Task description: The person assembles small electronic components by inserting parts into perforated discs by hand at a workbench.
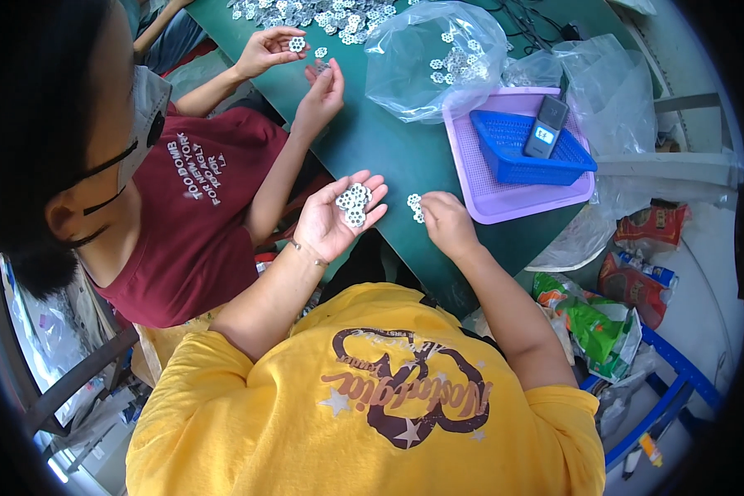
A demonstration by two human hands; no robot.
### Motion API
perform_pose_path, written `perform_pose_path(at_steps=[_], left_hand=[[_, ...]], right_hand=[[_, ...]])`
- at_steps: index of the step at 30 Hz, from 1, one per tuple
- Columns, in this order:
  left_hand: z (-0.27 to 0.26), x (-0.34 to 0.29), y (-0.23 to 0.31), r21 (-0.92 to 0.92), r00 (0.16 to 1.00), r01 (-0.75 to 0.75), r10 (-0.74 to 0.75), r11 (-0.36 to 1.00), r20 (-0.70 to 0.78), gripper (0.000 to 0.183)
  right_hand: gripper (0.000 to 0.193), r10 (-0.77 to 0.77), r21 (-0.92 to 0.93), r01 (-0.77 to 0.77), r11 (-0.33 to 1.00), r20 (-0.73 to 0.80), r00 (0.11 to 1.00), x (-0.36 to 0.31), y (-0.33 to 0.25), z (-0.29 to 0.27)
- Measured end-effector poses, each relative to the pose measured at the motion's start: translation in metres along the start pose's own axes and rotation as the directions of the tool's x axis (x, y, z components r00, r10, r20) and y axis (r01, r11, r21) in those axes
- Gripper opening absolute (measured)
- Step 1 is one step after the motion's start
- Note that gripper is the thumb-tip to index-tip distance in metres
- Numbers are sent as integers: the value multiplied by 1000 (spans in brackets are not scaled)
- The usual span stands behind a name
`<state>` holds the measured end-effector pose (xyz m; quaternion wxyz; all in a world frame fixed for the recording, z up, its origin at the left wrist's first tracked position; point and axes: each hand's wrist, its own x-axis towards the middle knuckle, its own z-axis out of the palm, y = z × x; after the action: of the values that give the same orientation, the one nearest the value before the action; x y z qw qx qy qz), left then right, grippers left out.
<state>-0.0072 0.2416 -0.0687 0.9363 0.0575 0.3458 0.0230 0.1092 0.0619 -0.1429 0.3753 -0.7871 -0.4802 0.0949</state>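
Washers [353,201], small, pale and perforated, lie in a loose heap on the upturned palm of the left hand [335,221], which is spread open with fingers slightly curled, held just above the near edge of the green table [388,157]. The right hand [445,219] sits just beside it, fingers closed in a pinch on a short stack of the same discs [415,207], resting at the table edge. Both forearms rise from a yellow shirt with a dark printed design.

Beyond the right hand lies a lilac tray [504,202], and in it a blue mesh basket [525,153] holding a grey handheld device [546,126]. Behind the tray sits a clear plastic bag [426,54] with more discs inside, and a scattered pile of discs [306,12] covers the far end of the table.

To the left sits a second person in a dark red shirt and a face mask; one hand [264,50] cups a disc, the other [322,95] is raised close by. Crumpled snack wrappers [603,318] lie on the floor to the right.
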Motion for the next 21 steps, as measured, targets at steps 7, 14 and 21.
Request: perform_pose_path(at_steps=[7,14,21], left_hand=[[15,-1,-6,52,993,74,-78,996,89,44],[32,-4,-8,148,974,126,-151,981,170,45],[37,-7,-10,397,999,51,-48,917,-19,25]], right_hand=[[13,243,450,-168,877,-114,963,39,-60,-33],[19,79,412,-78,908,15,997,53,-74,-42],[12,475,750,-514,417,302,826,53,-67,-53]])
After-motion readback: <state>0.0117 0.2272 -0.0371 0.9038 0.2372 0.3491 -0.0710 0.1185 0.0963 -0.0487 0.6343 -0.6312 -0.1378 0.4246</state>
